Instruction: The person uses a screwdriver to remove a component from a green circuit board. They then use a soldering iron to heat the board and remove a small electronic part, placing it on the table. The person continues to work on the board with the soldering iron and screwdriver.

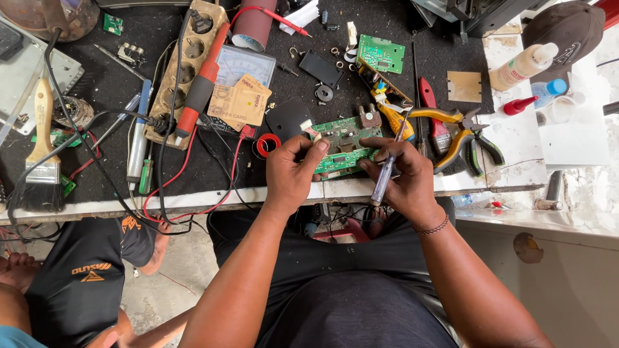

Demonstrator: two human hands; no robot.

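Board work at the bench edge.
My left hand [293, 171] pinches the green circuit board [342, 147]; right hand [403, 177] closed on the screwdriver [387, 173] — I'd keep it upright, press lightly.

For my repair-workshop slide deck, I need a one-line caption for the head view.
Left hand steadies a green circuit board while the right hand holds a clear-handled screwdriver over it.

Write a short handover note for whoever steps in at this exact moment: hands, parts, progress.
Left hand: grips the left end of the green circuit board at the bench's front edge.
Right hand: holds a clear-handled screwdriver, tip up by the board's right end.
Nearby: yellow-handled pliers to the right, a second green board further back.
Done or left: cannot tell from this view; the board is in hand.
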